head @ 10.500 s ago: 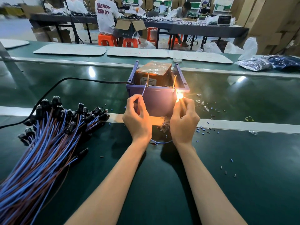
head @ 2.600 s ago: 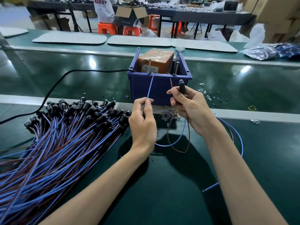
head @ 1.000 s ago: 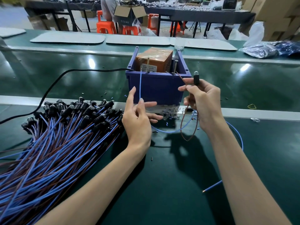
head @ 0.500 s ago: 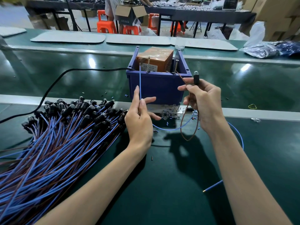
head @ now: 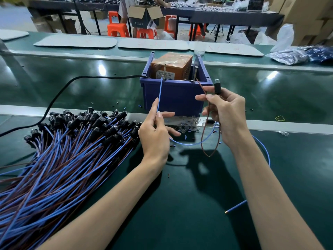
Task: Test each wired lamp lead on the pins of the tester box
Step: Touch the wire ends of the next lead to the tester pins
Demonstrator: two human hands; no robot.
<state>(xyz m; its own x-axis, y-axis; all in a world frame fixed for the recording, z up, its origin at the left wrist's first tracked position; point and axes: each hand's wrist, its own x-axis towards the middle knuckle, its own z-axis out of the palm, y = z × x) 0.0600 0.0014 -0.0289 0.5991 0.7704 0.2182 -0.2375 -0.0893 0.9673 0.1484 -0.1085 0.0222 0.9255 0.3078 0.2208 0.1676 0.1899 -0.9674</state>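
Much of the dark green surface (head: 198, 204) is seen as open belt toward its near edge and at the right, with small scraps scattered there. Its left side is covered by a heap of lamp leads (head: 63, 159). The tester box (head: 173, 94) is set at the far edge of the metal strip, just beyond the hands. The blue wire (head: 159, 94) is pinched by the left hand (head: 155, 138) and raised to the left pin (head: 164, 71). The lamp holder (head: 217, 85) and brown wire (head: 202, 89) are gripped by the right hand (head: 227, 114), with the brown end by the right pin (head: 195, 73).
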